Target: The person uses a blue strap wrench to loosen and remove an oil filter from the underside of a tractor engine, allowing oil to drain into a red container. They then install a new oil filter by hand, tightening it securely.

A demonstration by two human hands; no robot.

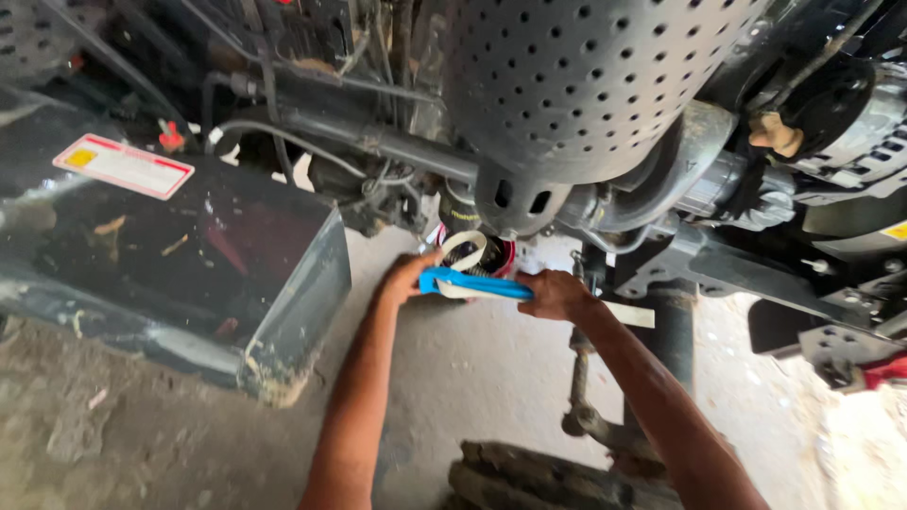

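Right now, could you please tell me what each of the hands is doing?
Left hand: closed on the head end of the blue strap wrench.
Right hand: closed around the wrench's handle end.

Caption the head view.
Both hands, left hand and right hand, grip a blue-handled strap wrench under a vehicle.

The filter (487, 253) is mostly hidden behind the white strap (463, 251) and the perforated shield (576, 85), whose top the frame cuts off. The fingertips of the right hand (557, 295) disappear around the blue handle (472, 282). Both forearms run off the bottom edge.
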